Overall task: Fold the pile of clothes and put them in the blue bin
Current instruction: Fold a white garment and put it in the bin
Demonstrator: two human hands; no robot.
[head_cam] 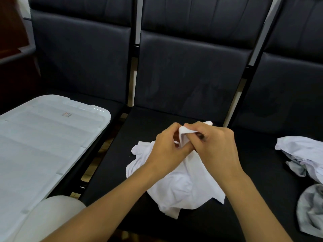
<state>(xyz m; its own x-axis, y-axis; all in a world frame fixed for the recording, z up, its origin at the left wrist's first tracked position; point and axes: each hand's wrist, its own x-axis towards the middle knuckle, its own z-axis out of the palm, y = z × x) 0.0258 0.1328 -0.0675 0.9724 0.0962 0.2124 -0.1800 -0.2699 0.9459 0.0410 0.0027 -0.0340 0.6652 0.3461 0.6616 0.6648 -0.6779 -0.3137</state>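
Observation:
A crumpled white garment (181, 186) lies on the middle black seat (122, 172). My left hand (166, 149) and my right hand (215, 144) meet over its far end, and both pinch a raised fold of its white cloth between the fingers. More clothes lie on the right seat: a white one (302, 152) and a grey one (311, 210). The bin's white lid (40, 145) covers the seat at the left; the bin's body under it is hidden.
Three black padded chairs (190, 72) stand side by side with tall backs behind the seats. Gaps between the seats show the floor. My knee in light cloth (52, 217) shows at the lower left.

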